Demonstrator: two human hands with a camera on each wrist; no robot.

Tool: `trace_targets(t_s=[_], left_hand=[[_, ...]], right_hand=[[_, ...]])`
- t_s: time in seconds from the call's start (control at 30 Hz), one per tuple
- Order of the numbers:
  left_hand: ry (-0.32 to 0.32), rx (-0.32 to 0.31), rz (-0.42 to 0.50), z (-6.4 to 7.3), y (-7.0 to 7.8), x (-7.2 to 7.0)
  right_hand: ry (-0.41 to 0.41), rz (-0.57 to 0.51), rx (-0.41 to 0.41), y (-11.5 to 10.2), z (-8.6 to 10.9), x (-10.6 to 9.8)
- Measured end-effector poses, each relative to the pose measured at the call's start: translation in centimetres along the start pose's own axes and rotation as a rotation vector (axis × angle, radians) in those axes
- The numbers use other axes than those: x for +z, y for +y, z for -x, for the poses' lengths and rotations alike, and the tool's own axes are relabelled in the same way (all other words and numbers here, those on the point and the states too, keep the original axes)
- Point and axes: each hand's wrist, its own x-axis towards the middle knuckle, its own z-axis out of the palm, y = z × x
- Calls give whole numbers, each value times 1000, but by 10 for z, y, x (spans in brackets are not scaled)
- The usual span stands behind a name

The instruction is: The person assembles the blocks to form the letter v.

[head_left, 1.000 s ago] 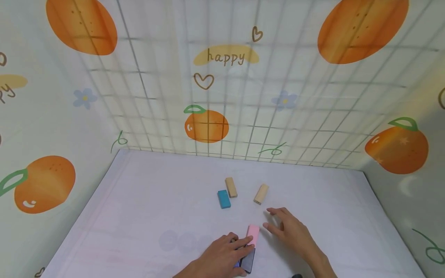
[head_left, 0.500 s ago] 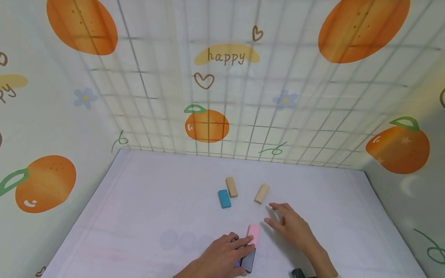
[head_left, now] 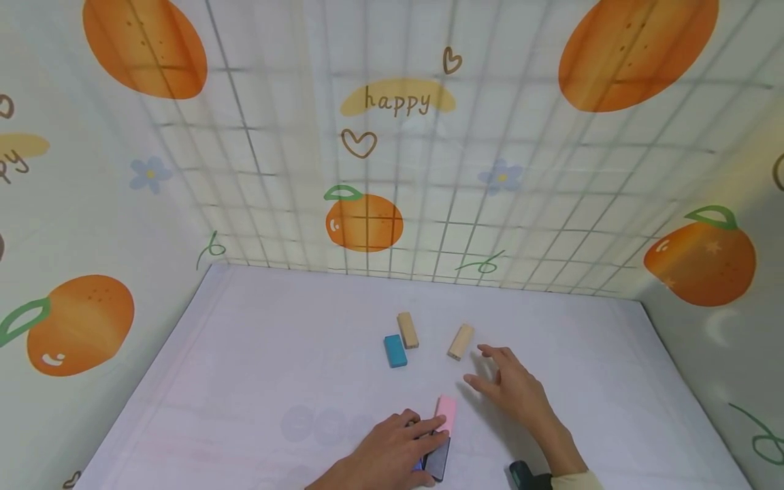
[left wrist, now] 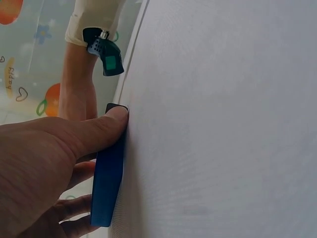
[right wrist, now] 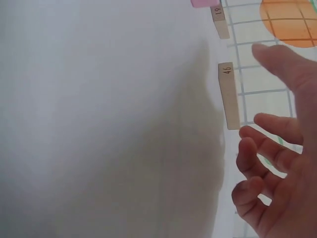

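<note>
The left hand (head_left: 392, 450), on the near part of the table (head_left: 245, 367), holds the blue block (left wrist: 107, 186) between thumb and fingers, with fingers laid across the pink block (head_left: 446, 408) and the dark block (head_left: 437, 463) to its right. How firm that hold is I can't judge, as the palm hides much of it. Uneven pressure or an abrupt lift could make these pieces skid, opening the joint where pink, farther off, meets dark, nearer.

The right hand (head_left: 514, 391) grasps nothing, its fingers parted and loosely bent just to the right of the right wooden block (head_left: 461, 341). A low sweep leftward could knock that block toward the left wooden block (head_left: 407, 330) and the teal block (head_left: 395, 350), which lie close together. The dark wrist device (head_left: 523, 475) might also clip the dark block if the forearm swings left.
</note>
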Motion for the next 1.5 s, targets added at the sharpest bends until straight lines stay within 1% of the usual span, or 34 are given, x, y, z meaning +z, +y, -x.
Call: trace_targets(t_s=[0.17, 0.3, 0.5, 0.67, 0.8, 1.03, 1.27, 1.5], left_hand=[[2, 1, 0, 0, 0, 0], [-2, 1, 5, 0, 0, 0], [15, 10, 4, 1, -1, 0], [1, -4, 16, 0, -1, 0], [-4, -12, 14, 0, -1, 0], [-41, -38, 42, -2, 0, 0], [-17, -22, 28, -1, -1, 1], [-16, -26, 25, -1, 0, 1]], right_hand=[[-11, 14, 56, 3, -5, 3], [-2, 27, 72, 5, -7, 5], [9, 37, 98, 5, -10, 6], [-3, 44, 128, 4, -12, 6], [-10, 52, 134, 4, -15, 7], [-31, 55, 129, 4, -21, 6], [-69, 56, 155, 1, -28, 3], [-73, 68, 154, 3, -35, 5]])
